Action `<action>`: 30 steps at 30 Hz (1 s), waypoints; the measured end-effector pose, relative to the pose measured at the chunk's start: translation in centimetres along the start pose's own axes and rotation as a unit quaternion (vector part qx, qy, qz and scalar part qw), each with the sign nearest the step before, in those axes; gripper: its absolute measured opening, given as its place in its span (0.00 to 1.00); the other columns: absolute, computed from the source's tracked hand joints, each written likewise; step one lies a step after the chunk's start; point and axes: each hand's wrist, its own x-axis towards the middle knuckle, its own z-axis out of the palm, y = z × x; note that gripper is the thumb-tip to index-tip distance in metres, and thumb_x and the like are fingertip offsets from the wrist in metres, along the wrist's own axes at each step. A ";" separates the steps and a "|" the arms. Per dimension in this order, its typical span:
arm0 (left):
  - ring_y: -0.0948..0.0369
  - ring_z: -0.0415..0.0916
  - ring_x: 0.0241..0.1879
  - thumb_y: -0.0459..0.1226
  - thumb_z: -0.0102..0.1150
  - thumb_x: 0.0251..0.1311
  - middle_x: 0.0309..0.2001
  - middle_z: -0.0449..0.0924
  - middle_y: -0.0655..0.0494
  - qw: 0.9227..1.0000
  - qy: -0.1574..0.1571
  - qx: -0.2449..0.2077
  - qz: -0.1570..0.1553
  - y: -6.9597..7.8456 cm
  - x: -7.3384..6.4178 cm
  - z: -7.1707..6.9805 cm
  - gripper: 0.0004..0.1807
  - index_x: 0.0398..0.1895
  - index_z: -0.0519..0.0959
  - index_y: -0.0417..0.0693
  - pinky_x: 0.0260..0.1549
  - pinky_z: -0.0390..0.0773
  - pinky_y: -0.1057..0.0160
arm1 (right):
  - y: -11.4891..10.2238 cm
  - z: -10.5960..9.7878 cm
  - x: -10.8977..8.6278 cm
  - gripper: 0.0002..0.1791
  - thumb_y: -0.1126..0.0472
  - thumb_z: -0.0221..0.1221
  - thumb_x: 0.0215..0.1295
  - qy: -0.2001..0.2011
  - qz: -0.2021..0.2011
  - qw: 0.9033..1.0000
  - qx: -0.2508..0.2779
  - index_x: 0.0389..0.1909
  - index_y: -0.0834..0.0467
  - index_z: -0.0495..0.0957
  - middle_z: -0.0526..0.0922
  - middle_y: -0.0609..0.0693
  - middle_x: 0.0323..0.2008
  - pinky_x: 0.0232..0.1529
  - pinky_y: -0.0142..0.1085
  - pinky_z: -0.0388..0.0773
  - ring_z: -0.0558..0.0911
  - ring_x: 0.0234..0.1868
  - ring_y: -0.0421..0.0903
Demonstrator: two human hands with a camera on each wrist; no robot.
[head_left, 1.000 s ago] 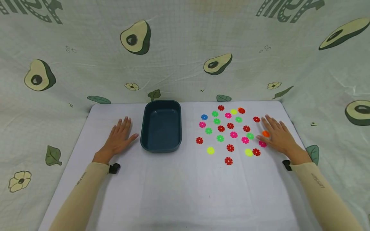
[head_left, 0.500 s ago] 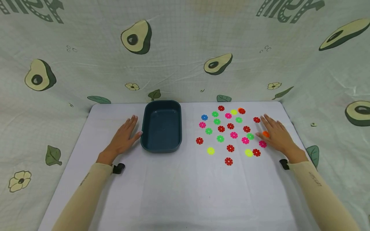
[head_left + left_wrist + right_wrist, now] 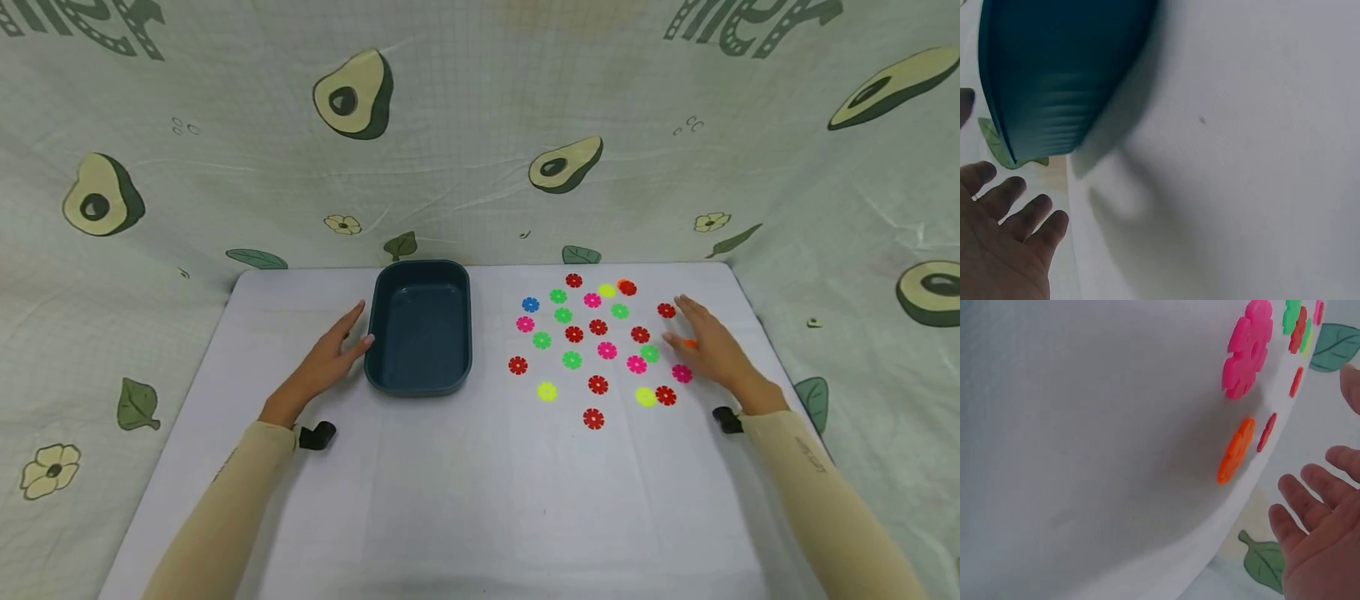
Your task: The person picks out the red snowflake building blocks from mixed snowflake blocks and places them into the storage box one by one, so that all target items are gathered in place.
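Note:
A dark teal rectangular tub stands on the white table, its inside bare. Beside its left wall is my left hand, fingers extended and the thumb tip near the rim; in the left wrist view the fingers are spread below the tub. My right hand hovers at the right edge of the scattered flower-shaped plastic discs, fingers extended, holding nothing. Partly under it lies an orange disc, with a pink disc close by. A red disc lies by the fingertips.
Several red, green, pink and yellow notched discs, such as a green disc, and one blue disc lie flat right of the tub. A cloth printed with avocados hangs behind and beside the white table.
My left hand has moved right toward the tub and turned onto its edge. My right hand has shifted slightly left and tilted, covering more of the orange disc. The tub and discs stay put.

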 end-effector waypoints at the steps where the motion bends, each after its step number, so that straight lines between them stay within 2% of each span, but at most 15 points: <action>1: 0.35 0.47 0.81 0.48 0.48 0.84 0.85 0.43 0.38 1.000 0.004 -0.013 0.003 0.0 0.1 0.0 0.40 0.87 0.44 0.44 0.77 0.53 0.33 | 0.0 0.0 0.1 0.44 0.58 0.63 0.76 -0.002 0.008 1.000 0.015 0.83 0.67 0.50 0.53 0.73 0.79 0.72 0.72 0.58 0.54 0.79 0.73; 6: 0.37 0.52 0.81 0.41 0.50 0.83 0.84 0.49 0.37 0.997 0.021 -0.070 0.010 0.2 0.4 0.0 0.37 0.85 0.49 0.36 0.75 0.60 0.35 | 0.0 -0.2 0.4 0.43 0.62 0.62 0.77 0.000 0.039 0.997 0.069 0.83 0.67 0.50 0.56 0.75 0.77 0.69 0.73 0.63 0.59 0.75 0.76; 13: 0.38 0.59 0.79 0.37 0.53 0.82 0.82 0.55 0.37 0.991 0.028 -0.129 -0.021 0.7 0.3 -0.3 0.36 0.84 0.53 0.37 0.72 0.66 0.37 | 0.3 -0.3 1.0 0.39 0.67 0.61 0.77 0.021 0.053 0.991 0.118 0.81 0.70 0.53 0.59 0.75 0.76 0.67 0.70 0.67 0.66 0.71 0.77; 17: 0.39 0.63 0.77 0.36 0.54 0.81 0.80 0.60 0.37 0.990 0.028 -0.135 -0.037 1.0 0.2 -0.4 0.33 0.82 0.59 0.37 0.72 0.67 0.38 | 0.6 -0.5 1.4 0.38 0.68 0.59 0.78 0.015 0.068 0.986 0.153 0.81 0.69 0.52 0.57 0.74 0.78 0.68 0.69 0.67 0.66 0.72 0.76; 22: 0.39 0.69 0.73 0.35 0.55 0.80 0.78 0.64 0.36 0.990 0.038 -0.130 -0.041 1.1 0.3 -0.2 0.31 0.80 0.62 0.35 0.70 0.71 0.39 | 0.9 -0.5 1.9 0.37 0.69 0.58 0.78 0.012 0.074 0.982 0.173 0.81 0.70 0.53 0.59 0.73 0.78 0.68 0.67 0.67 0.67 0.72 0.75; 26: 0.41 0.72 0.71 0.34 0.57 0.79 0.77 0.66 0.37 0.986 0.046 -0.149 -0.051 1.3 0.3 -0.2 0.31 0.80 0.62 0.35 0.66 0.78 0.55 | 0.8 -0.5 2.2 0.37 0.72 0.58 0.76 0.016 0.084 0.980 0.180 0.80 0.70 0.55 0.61 0.73 0.77 0.67 0.66 0.68 0.68 0.72 0.74; 28: 0.41 0.72 0.71 0.34 0.58 0.78 0.76 0.67 0.37 0.983 0.047 -0.164 -0.061 1.3 0.4 -0.3 0.32 0.80 0.62 0.35 0.61 0.80 0.66 | 0.8 -0.5 2.2 0.36 0.72 0.58 0.76 0.018 0.092 0.979 0.182 0.80 0.70 0.55 0.61 0.73 0.76 0.67 0.65 0.68 0.69 0.72 0.73; 30: 0.41 0.73 0.71 0.33 0.59 0.77 0.76 0.68 0.36 0.979 0.048 -0.185 -0.071 1.4 0.5 -0.4 0.33 0.80 0.62 0.35 0.56 0.80 0.72 | 0.7 -0.4 2.3 0.36 0.71 0.58 0.77 0.019 0.103 0.978 0.182 0.80 0.70 0.56 0.62 0.74 0.76 0.68 0.65 0.68 0.69 0.72 0.73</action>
